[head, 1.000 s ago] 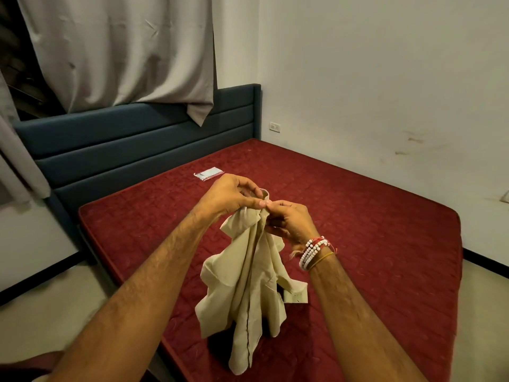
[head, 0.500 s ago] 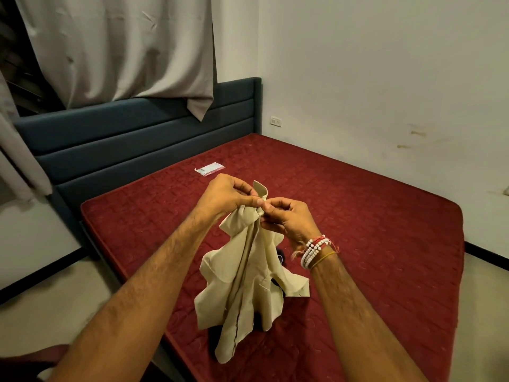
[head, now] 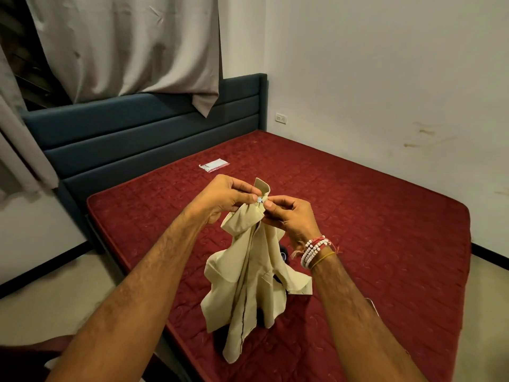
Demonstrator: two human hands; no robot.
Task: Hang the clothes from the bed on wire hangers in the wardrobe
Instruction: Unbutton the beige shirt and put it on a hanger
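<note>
A dark item [head: 283, 253] on the mattress [head: 385, 230] is mostly hidden behind the cream shirt [head: 248, 271]; its kind cannot be told. A thin pale wire-like curve [head: 372, 302] shows just beside the right forearm [head: 358, 326], the rest covered by that arm. The small clear packet [head: 214, 164] near the headboard [head: 137, 139] is too small to read its contents; a dark reddish object [head: 33, 351] at lower left is cut off by the frame edge and the left forearm [head: 124, 299], unidentifiable.

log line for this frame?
left hand: pinches collar | right hand: pinches collar | shirt: hangs over bed
</note>
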